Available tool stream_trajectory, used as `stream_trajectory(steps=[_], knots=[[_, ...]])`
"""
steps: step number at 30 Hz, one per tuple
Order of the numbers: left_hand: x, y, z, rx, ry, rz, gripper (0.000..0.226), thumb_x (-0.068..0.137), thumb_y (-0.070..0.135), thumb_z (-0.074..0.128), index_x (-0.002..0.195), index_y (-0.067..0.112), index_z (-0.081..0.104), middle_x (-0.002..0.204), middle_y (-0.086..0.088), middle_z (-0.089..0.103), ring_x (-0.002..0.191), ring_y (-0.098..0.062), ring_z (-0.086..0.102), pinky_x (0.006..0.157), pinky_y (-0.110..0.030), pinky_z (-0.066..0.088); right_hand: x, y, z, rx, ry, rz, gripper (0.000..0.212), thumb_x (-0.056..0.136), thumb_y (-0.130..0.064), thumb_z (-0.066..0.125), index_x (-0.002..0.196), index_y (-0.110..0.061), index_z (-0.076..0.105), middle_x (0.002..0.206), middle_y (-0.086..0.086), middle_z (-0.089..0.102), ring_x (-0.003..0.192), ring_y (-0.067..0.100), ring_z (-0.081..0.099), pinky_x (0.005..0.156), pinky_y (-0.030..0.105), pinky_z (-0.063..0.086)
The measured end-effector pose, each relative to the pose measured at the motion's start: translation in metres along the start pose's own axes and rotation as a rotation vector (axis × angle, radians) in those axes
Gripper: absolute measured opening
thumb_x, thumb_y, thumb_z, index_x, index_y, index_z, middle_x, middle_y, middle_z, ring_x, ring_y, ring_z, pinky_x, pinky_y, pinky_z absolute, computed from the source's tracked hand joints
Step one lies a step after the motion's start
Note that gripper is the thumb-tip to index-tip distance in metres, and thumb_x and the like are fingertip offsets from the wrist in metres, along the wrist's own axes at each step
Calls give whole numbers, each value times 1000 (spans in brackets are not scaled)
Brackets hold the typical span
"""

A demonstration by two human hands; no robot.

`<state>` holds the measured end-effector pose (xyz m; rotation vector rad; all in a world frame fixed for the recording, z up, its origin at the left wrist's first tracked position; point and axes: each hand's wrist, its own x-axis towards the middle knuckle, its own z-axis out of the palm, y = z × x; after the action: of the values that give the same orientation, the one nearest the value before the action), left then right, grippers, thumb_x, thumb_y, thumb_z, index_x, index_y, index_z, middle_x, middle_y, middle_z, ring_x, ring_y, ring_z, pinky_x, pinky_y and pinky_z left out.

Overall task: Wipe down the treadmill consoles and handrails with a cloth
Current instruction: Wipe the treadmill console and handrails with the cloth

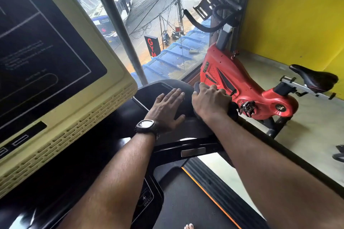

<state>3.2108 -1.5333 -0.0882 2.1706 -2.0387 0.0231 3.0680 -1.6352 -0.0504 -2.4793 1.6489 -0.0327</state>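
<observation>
gym corner by a window (158, 15), with a treadmill console (154, 90). the left grip (165, 109) is laid flat on it, fingers straight; a dark cloth (196, 87) is clenched in the right grip (210, 102).

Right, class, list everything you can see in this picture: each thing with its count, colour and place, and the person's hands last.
Treadmill screen: one, black in a cream frame, left.
Console tray: one, black, centre.
Handrail: one, black, right of the belt.
Cloth: one, dark grey, on the handrail under the right hand.
Treadmill belt: one, black, bottom centre.
Exercise bike: one, red with black saddle, right.
Wall: one, yellow, far right.
Window: one, clear, top centre, street beyond.
Wristwatch: one, black, left wrist.
Left hand: one, flat on the console tray.
Right hand: one, grips the cloth round the handrail.
</observation>
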Motion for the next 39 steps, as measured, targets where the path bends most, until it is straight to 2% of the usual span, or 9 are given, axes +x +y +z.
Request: stream_trajectory(steps=[6,9,12,17,21,24,28,34,39], knots=[[-1,1,1,3,26,27,80,89,48,58,156,14,31,165,-4,25,153,-17,17,122,-49,17,-15,6,7,-82,82,-331,48,99,-51,43,144,-34,49,142,12,56,122,41,54,95,52,45],[-3,0,1,16,24,44,79,89,51,52,156,17,31,165,-3,25,153,-17,17,122,-49,17,11,17,-6,92,-76,-147,49,102,-51,37,145,-31,47,141,15,56,125,40,55,96,48,46],[-2,-1,1,17,13,61,78,90,52,51,157,18,30,165,-2,24,153,-17,16,122,-49,16,-6,10,0,14,6,52,50,101,-49,37,141,-23,51,136,18,58,122,41,55,95,51,45],[-1,0,1,15,-5,74,80,88,52,52,157,18,29,165,-2,22,153,-18,15,122,-50,14,-36,9,8,-159,129,-235,50,99,-51,44,144,-32,49,140,13,56,121,40,55,95,52,43],[-1,1,0,37,-18,104,78,90,52,50,157,19,29,166,-2,20,154,-18,13,122,-50,12,-2,20,-8,83,-57,-75,49,101,-53,39,144,-32,49,140,13,57,125,39,54,98,49,45],[0,0,0,30,-24,113,78,88,54,45,156,19,30,166,-3,21,154,-18,13,122,-51,13,-20,12,3,-29,126,14,47,100,-50,42,139,-27,54,132,15,60,119,39,56,93,51,46],[1,2,-2,20,-32,117,80,85,54,42,156,17,32,166,-4,22,154,-19,15,122,-51,12,-50,7,23,-189,197,-154,49,96,-48,47,141,-29,54,136,14,59,116,41,55,91,52,44],[-1,4,-5,38,-73,144,79,89,52,43,158,18,26,167,-2,16,154,-17,9,122,-52,9,-11,26,-7,119,-36,49,50,100,-54,39,144,-32,49,141,12,56,126,39,52,101,50,44],[-1,9,-9,48,-104,123,79,94,48,54,160,21,21,168,2,12,154,-14,5,123,-51,7,-59,13,17,-190,170,-52,48,97,-48,44,138,-25,53,131,17,59,118,42,54,95,53,43]])
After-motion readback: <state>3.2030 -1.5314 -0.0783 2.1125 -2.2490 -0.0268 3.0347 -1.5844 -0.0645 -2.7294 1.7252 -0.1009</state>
